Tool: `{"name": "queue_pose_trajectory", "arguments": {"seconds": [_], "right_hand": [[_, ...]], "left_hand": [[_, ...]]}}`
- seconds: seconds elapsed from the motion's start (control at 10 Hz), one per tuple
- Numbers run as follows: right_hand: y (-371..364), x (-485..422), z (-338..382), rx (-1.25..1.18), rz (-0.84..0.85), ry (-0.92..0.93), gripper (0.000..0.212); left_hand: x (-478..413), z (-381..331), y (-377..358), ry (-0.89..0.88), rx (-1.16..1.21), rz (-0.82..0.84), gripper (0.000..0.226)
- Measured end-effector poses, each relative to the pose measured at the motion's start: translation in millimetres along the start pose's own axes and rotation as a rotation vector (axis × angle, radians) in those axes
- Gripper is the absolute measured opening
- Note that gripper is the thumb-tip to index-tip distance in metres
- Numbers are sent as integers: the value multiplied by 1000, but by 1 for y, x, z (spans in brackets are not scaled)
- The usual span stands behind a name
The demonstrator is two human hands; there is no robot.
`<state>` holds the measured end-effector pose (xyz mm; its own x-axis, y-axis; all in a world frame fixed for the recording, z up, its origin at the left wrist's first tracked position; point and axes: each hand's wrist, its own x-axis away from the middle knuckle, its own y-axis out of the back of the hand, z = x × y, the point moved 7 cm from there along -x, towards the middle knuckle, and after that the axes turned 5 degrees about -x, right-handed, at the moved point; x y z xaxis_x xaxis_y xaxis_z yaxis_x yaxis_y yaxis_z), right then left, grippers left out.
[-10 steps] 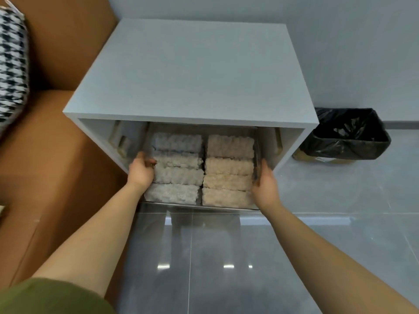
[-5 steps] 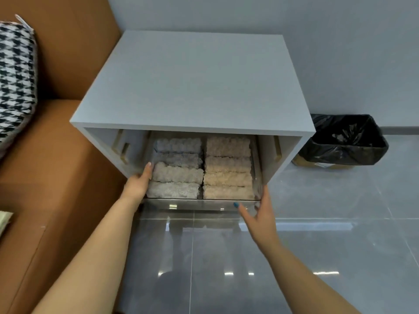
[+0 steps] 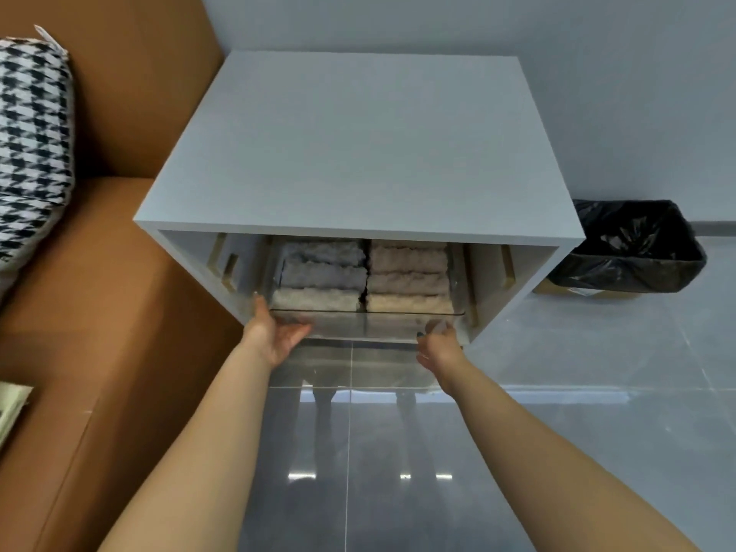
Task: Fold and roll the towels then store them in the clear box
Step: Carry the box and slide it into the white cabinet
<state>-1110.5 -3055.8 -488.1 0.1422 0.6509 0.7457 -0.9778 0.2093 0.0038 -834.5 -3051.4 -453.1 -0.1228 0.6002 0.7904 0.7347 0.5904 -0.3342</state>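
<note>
The clear box (image 3: 366, 312) sits inside the open grey cabinet (image 3: 358, 153), its front wall near the cabinet's opening. It holds two columns of rolled towels: grey-white rolls (image 3: 322, 276) on the left and beige rolls (image 3: 408, 280) on the right. The back rolls are shadowed under the cabinet top. My left hand (image 3: 275, 332) touches the box's front left corner with its fingers stretched along the front wall and thumb up. At the front right, the fingertips of my right hand (image 3: 438, 344) are against the front wall. Neither hand holds anything.
A brown sofa (image 3: 79, 312) with a black-and-white houndstooth cushion (image 3: 32, 153) stands close on the left of the cabinet. A bin lined with a black bag (image 3: 629, 249) stands on the floor to the right. Glossy grey floor tiles (image 3: 398, 472) lie below my arms.
The box has slid deeper into the cabinet. My hands left its sides and came round to its front wall. The view has tilted so more of the cabinet top shows.
</note>
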Motion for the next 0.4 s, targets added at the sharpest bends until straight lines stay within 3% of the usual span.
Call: {"name": "queue_pose_trajectory", "arguments": {"seconds": [0.2,0.4], "right_hand": [[-7,-2,29,122,52,21,63],[-3,32,38,196,43,93,53]], "left_hand": [[-24,-18,-24,-15,-50,64,72],[-14,-17,-21,-23,-150,-39,76]]}}
